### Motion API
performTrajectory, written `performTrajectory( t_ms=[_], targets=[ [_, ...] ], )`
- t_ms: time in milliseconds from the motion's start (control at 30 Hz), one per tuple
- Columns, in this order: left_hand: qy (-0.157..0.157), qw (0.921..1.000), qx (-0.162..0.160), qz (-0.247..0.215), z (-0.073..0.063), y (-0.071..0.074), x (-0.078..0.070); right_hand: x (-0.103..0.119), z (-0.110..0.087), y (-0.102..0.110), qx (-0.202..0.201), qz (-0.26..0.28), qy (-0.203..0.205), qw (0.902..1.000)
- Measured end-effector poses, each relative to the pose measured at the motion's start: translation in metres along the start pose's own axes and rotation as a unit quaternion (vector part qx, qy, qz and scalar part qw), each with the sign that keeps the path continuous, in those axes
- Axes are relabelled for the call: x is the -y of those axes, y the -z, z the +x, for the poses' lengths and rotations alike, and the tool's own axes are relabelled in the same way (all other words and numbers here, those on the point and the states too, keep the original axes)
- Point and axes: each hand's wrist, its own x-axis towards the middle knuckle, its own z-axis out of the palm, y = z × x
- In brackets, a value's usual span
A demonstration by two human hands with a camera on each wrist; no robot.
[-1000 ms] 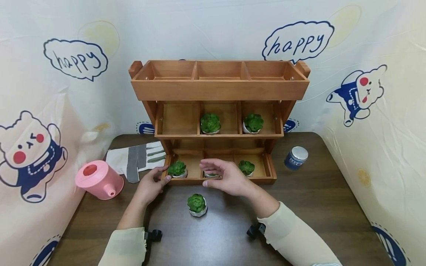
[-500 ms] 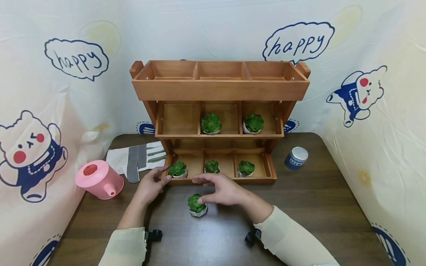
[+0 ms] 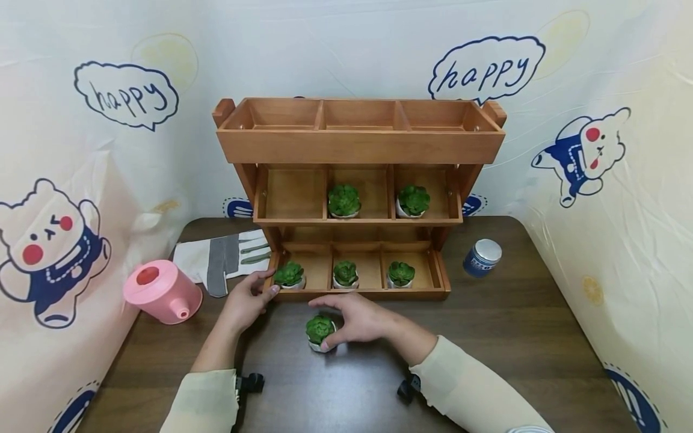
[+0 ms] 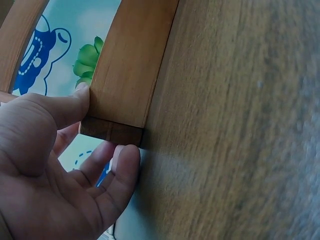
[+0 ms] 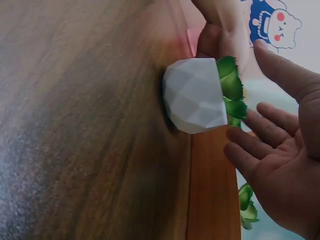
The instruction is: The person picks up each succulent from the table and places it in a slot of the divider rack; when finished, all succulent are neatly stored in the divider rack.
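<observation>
A potted succulent (image 3: 319, 329) with a white faceted pot (image 5: 195, 95) stands upright on the table in front of a wooden tiered plant shelf (image 3: 357, 148). My right hand (image 3: 357, 322) is spread beside it, thumb and fingers apart, reaching around its near and right sides. In the right wrist view the fingers (image 5: 265, 135) are close to the green leaves, with a gap to the thumb. My left hand (image 3: 246, 304) grips the front left corner of the shelf's lowest tray, thumb (image 4: 75, 102) at the top edge and fingertips curled at the corner's end.
Several more potted succulents sit in the shelf: three in the lowest tray (image 3: 357, 296), two in the middle one. To the left are a pink watering can (image 3: 165, 294) and a white-and-grey glove (image 3: 219, 258). A blue jar (image 3: 482, 257) with a silver lid stands right.
My right hand has moved down and left, from over the lowest tray's middle succulent to beside the one on the table. The left hand has stayed at the shelf corner.
</observation>
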Motion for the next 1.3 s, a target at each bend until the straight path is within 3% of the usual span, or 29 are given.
performTrajectory(
  t_ms=[567, 1300],
  targets=[
    [-0.006, 1.0, -0.003, -0.002, -0.001, 0.0, -0.001, -0.005, 0.004, -0.011, 0.06, -0.045, -0.016, 0.997],
    [-0.023, 0.9996, -0.014, -0.009, -0.001, -0.003, 0.0, -0.012, 0.008, -0.016, 0.037, -0.05, -0.025, 0.9978]
  ],
)
